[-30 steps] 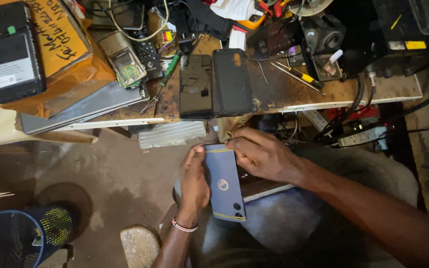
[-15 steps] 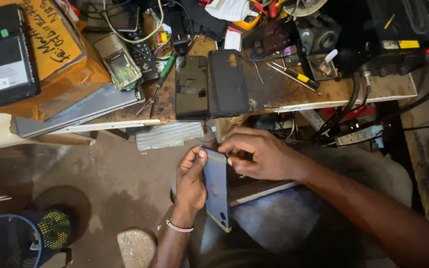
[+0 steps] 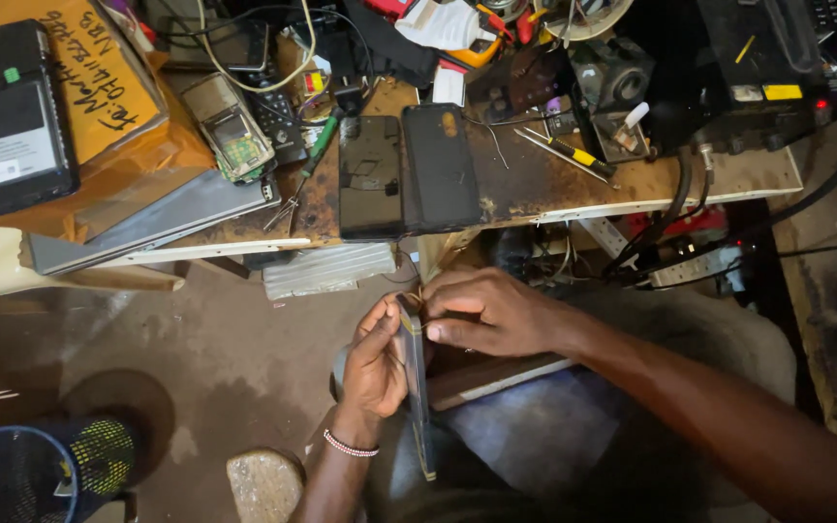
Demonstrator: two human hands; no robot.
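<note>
Grip: both hands [image 3: 438,334] pinch edge-on phone [image 3: 417,387], seemingly upright.

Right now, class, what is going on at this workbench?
A person seated at a cluttered workbench holds a slim phone edge-on over their lap. The left hand supports its back, while the right hand pinches its top edge. Two dark phones lie side by side on the bench, near a screwdriver and tweezers. A mesh bin stands on the floor.
</note>
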